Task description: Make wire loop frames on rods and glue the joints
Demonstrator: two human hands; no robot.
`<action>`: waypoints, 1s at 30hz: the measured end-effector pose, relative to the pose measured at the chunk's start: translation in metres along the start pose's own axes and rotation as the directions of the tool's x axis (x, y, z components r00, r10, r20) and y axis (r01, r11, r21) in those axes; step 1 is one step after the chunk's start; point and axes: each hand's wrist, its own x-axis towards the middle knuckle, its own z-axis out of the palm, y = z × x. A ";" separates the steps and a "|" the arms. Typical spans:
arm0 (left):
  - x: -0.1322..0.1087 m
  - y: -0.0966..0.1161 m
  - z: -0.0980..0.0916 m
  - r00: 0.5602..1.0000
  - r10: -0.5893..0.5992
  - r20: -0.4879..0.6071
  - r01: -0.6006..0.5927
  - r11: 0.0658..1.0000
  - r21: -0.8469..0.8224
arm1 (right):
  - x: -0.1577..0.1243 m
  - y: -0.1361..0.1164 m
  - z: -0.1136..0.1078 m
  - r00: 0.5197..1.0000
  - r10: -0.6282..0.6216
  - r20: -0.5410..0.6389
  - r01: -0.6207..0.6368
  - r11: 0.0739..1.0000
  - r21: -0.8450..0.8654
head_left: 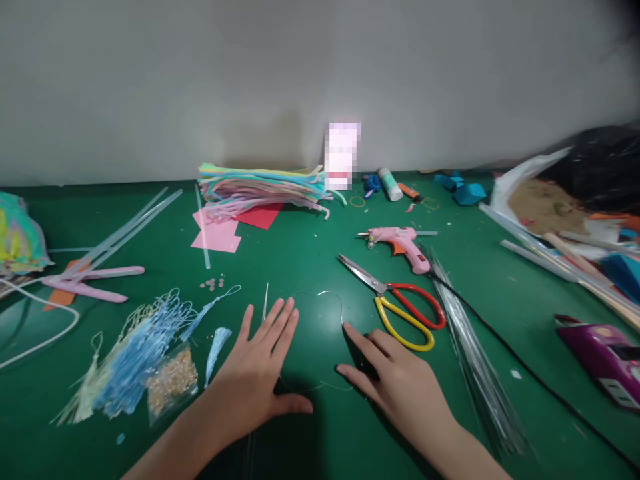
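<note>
Both hands palm down at a green table (295, 257). Left hand (257, 377) spread wide, fingers fanned forward, thumb out to the right; a pale thin strip (265, 300) visible between little and ring fingers, mostly hidden behind the hand. Right hand (400, 373) loose and wide as well, index finger stretched out with its tip at a thin wire (343, 307), thumb well apart from it. Wire between the two hands, in a loose curve, too faint to trace all the way round.

Just beyond the right hand, scissors (381, 288) with parted blades, one handle red, one yellow. Behind those, a pink glue gun (393, 235) on its side. To the right, a bundle of silvery wires (475, 373), then a purple box (597, 360) near the edge of view.

Beside the left hand, a single blue tassel (216, 350); further left, a clear bag of gold bits (173, 381) against a heap of blue tassels (140, 357). Ahead of these, small round discs (211, 285) and a pink-handled tool (107, 273).

Towards the wall (150, 87), pink paper (217, 233), red paper (263, 215) and a pile of pastel pipe cleaners (265, 187). At far right, a black plastic bag (600, 163).
</note>
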 end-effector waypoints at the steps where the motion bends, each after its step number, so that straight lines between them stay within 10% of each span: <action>1: 0.000 -0.001 0.001 1.000 0.001 0.011 -0.001 1.000 -0.012 | -0.001 0.001 0.001 1.000 -0.019 -0.004 0.019 1.000 -0.010; 30: 0.021 -0.016 0.001 0.998 0.000 0.057 0.007 0.993 -0.117 | 0.003 -0.002 -0.018 0.986 -0.163 0.041 0.164 0.986 -0.017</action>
